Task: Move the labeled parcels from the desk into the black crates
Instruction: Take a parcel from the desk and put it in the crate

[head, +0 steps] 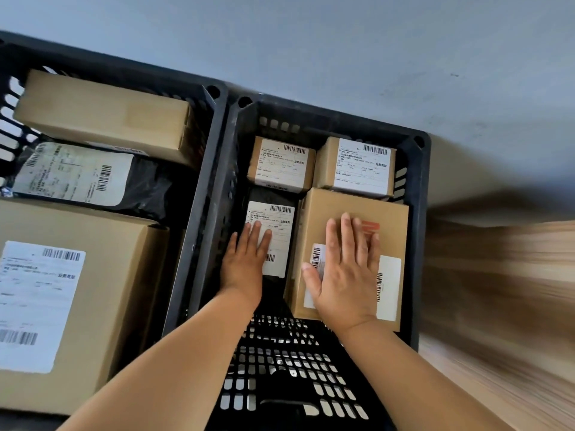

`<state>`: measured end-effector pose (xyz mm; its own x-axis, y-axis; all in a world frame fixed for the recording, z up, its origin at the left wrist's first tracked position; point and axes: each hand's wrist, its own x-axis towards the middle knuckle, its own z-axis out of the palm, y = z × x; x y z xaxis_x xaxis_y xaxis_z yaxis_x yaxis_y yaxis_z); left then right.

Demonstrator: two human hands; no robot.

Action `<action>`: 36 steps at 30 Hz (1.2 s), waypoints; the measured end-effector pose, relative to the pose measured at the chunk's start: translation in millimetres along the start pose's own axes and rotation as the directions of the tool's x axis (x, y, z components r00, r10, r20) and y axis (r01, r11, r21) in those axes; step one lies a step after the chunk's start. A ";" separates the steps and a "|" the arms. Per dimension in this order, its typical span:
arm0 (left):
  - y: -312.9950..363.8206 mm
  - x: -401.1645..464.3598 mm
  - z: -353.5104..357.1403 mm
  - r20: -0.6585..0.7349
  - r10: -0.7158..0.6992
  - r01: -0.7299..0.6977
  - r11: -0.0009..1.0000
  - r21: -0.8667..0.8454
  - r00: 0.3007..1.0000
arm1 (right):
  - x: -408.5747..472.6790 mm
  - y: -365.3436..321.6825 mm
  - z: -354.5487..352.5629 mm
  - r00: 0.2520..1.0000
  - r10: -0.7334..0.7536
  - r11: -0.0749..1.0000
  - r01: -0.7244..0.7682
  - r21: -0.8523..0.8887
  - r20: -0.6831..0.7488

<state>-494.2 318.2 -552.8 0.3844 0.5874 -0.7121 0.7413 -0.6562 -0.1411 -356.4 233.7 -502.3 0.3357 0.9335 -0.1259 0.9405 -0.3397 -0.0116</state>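
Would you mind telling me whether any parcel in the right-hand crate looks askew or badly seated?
Nothing is damaged or spilled. The brown box under the right hand sits slightly skewed, its far corner seeming to overlap the small box behind. The left hand lies flat on the black parcel, which lies flat in the right crate.

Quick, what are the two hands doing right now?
Left hand: open, flat fingers resting on the black parcel in the right crate.
Right hand: open, pressing flat on the brown box.
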 end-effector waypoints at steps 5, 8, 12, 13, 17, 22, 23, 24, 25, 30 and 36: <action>3.9 1.9 0.2 0.011 -0.005 0.005 1.000 0.014 1.000 | 0.8 1.0 0.8 1.000 0.004 1.000 -0.004 -0.005 -0.005; 7.7 1.2 -7.6 0.003 0.043 -0.043 0.999 0.026 0.999 | 1.0 0.8 -1.0 1.000 0.005 1.000 -0.005 0.005 -0.001; 7.2 10.3 -14.8 0.045 0.114 -0.116 0.992 0.047 0.992 | 0.7 1.9 -2.0 1.000 0.009 1.000 -0.009 0.019 0.003; 6.5 12.7 -14.9 0.057 0.118 -0.121 0.991 0.050 0.991 | 0.5 2.2 -2.0 1.000 0.010 1.000 -0.010 0.021 0.005; 6.5 17.4 -14.4 0.101 0.105 -0.108 0.994 0.028 0.989 | 0.6 2.2 -1.2 1.000 0.006 1.000 -0.006 0.025 0.015; 8.0 20.2 -17.3 0.139 0.097 -0.099 0.995 0.012 0.986 | 1.4 2.2 -0.4 1.000 0.004 0.999 -0.005 0.032 0.014; 8.1 20.8 -17.4 0.143 0.100 -0.102 0.995 0.010 0.985 | 1.4 1.8 0.3 1.000 0.007 0.999 -0.007 0.031 0.018; 8.0 20.3 -17.9 0.146 0.102 -0.104 0.994 0.011 0.984 | 1.3 1.5 0.6 1.000 0.010 1.000 -0.011 0.027 0.026; 8.0 19.6 -18.7 0.148 0.100 -0.104 0.994 0.019 0.984 | 1.2 1.4 0.2 0.999 0.012 1.000 -0.013 0.021 0.034; 5.6 7.6 -37.3 0.154 0.117 -0.143 0.975 0.171 0.981 | 1.6 2.1 -9.8 0.993 0.014 1.000 -0.016 0.012 0.117; -23.5 -38.5 -70.2 -0.046 0.187 -0.170 0.955 0.243 0.981 | -3.3 12.7 -57.5 0.940 -0.070 0.991 0.028 0.129 0.335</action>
<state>-487.8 344.3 -473.8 0.5413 0.4758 -0.6933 0.5087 -0.8418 -0.1806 -342.4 232.8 -445.0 0.2316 0.8628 -0.4495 0.9347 -0.3255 -0.1431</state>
